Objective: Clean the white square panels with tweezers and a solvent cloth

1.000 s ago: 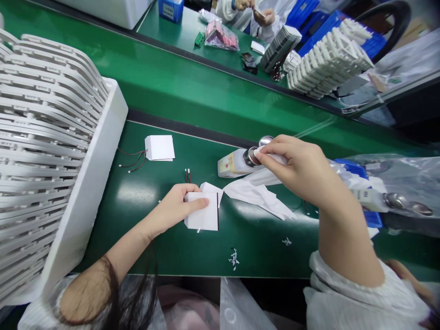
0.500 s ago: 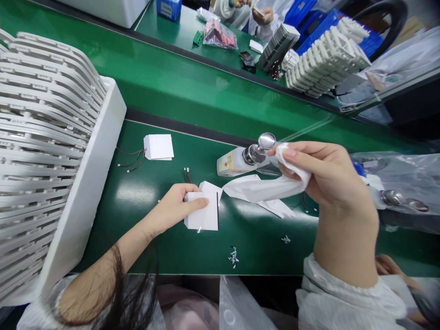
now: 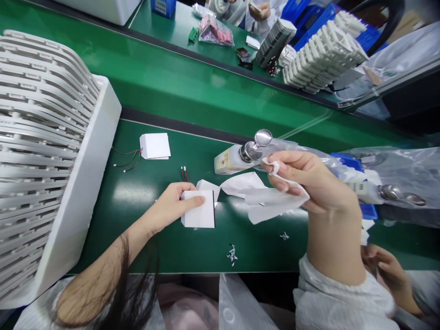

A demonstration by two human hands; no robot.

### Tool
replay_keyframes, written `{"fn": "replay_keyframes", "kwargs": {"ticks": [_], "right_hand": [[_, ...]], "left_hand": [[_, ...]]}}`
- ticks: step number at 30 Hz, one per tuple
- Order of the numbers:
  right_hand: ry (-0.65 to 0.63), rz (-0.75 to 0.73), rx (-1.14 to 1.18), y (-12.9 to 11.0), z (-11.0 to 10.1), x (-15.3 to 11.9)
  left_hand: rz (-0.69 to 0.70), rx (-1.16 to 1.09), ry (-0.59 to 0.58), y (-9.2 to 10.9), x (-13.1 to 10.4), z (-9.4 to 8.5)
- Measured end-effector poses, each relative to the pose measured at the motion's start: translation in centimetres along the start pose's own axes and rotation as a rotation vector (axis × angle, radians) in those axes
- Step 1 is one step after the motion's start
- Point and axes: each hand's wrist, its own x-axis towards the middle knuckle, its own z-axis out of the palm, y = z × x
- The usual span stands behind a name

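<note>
1. White flat pack (image 3: 197, 215), in the head view, is gripped by the left hand (image 3: 175, 201) above the green table (image 3: 165, 256), thumb on its top face; a dark strip lines its right edge. Its underside is hidden.
2. The right hand (image 3: 302, 176) pinches a white cloth (image 3: 270, 208) between thumb and fingers, the loose end hanging toward the table. Another white cloth (image 3: 240, 182) lies partly covered by it.
3. The dispenser bottle (image 3: 225, 161), just beyond the cloths, has a metal top (image 3: 263, 137) with a round dish; how much liquid is inside cannot be made out, and its label is too small to read.
4. At left, a white foam box (image 3: 103, 110) is packed with ribbed white plastic frames (image 3: 41, 110); the left picture edge cuts it off.
5. Across the divider, a clear bag (image 3: 216, 32) holds pink pieces, their kind unclear. A blue box (image 3: 163, 7) and a large white bin (image 3: 103, 9) are cropped by the top edge, contents out of sight.
6. At right, clear plastic sheeting (image 3: 412, 169) lies near a second bottle (image 3: 367, 195); a blue tray (image 3: 369, 211) is mostly hidden.
7. Behind the right sleeve, a co-worker's hands (image 3: 388, 270) show partly; what they hold is indistinct.
8. A second white pack (image 3: 156, 145) with thin wires lies near the foam box.
</note>
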Motion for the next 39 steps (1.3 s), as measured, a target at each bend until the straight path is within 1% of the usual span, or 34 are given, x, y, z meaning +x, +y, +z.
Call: {"fn": "replay_keyframes", "kwargs": {"ticks": [4, 7, 9, 13, 15, 17, 19, 21, 24, 27, 30, 33, 36, 39], "right_hand": [[0.010, 0.041, 0.020, 0.1, 0.2, -0.4], [-0.007, 0.052, 0.000, 1.0, 0.3, -1.0], [-0.006, 0.053, -0.029, 2.3, 0.4, -1.3], [0.104, -0.013, -0.156, 6.1, 1.0, -0.9], [0.127, -0.048, -0.206, 7.9, 1.5, -0.4], [0.134, -0.087, -0.227, 9.2, 2.0, 0.1], [0.144, -0.141, -0.251, 10.0, 2.4, 0.5], [0.145, -0.202, -0.296, 10.6, 2.6, 0.7], [0.158, -0.272, -0.402, 11.2, 2.5, 0.8], [0.205, -0.321, -0.555, 11.8, 2.1, 0.8], [0.242, -0.346, -0.674, 12.3, 1.8, 0.7], [0.215, -0.345, -0.712, 12.4, 1.8, 0.6], [0.169, -0.326, -0.692, 12.3, 1.9, 0.4], [0.146, -0.279, -0.624, 12.2, 1.8, 0.3]], "left_hand": [[0.011, 0.038, 0.005, 0.1, 0.0, 0.0], [0.030, 0.101, 0.023, 0.1, 0.1, 0.1], [0.048, 0.172, 0.053, -0.1, 0.1, 0.4], [0.084, 0.368, 0.134, -0.5, 0.2, 1.1], [0.108, 0.457, 0.172, -0.7, 0.3, 1.4], [0.121, 0.517, 0.179, -0.8, 0.5, 1.6], [0.123, 0.550, 0.160, -0.8, 0.9, 1.5], [0.103, 0.559, 0.161, -0.8, 1.4, 1.3], [0.034, 0.527, 0.187, -0.9, 2.0, 0.8], [0.000, 0.456, 0.189, -1.1, 2.4, 0.5], [0.027, 0.429, 0.224, -1.1, 2.4, 0.3], [0.040, 0.469, 0.238, -1.0, 2.5, 0.2], [0.074, 0.525, 0.246, -1.0, 2.5, 0.2], [0.177, 0.525, 0.256, -1.2, 2.3, 0.4]]}}
